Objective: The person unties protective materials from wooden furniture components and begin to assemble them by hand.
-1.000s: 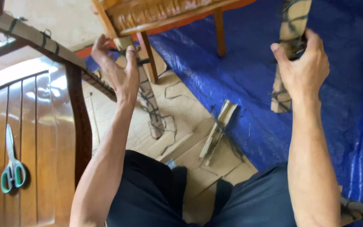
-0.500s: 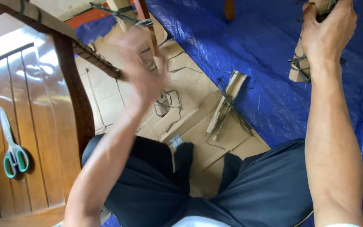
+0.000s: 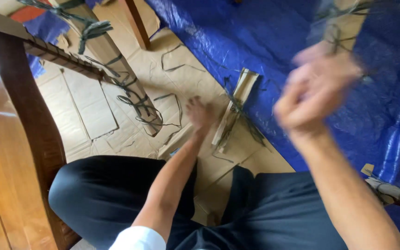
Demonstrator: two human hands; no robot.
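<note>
Change since earlier frame: both hands have been brought down and inward – the right hand (image 3: 318, 95) is no longer gripping the raised wrapped piece, and the left hand (image 3: 201, 113) has dropped from the dark frame rail toward the floor.
Left hand: held low over the cardboard sheets (image 3: 89, 106), near the small wooden offcut (image 3: 234, 109); blurred, so whether the fingers are spread or closed cannot be told.
Right hand: raised nearer the camera over the blue tarpaulin (image 3: 255, 51); fingers appear curled together, but motion blur hides whether anything is pinched.
Wooden offcut: pale, flat, slat-like – laid on the floor at the tarpaulin's edge, tangled with dark green cord.
Wrapped wooden leg (image 3: 116, 65): pale timber, bound with loops of green strapping, slanting down to the cardboard; loose strands trail around its foot.
Dark frame (image 3: 28, 115): glossy brown hardwood, curved, standing at the person's left knee.
Cardboard sheets: flattened, creased, laid as floor protection.
Blue tarpaulin: woven plastic, wrinkled, shiny.
Trousers (image 3: 116, 194): dark fabric, knees apart, seated posture.
</note>
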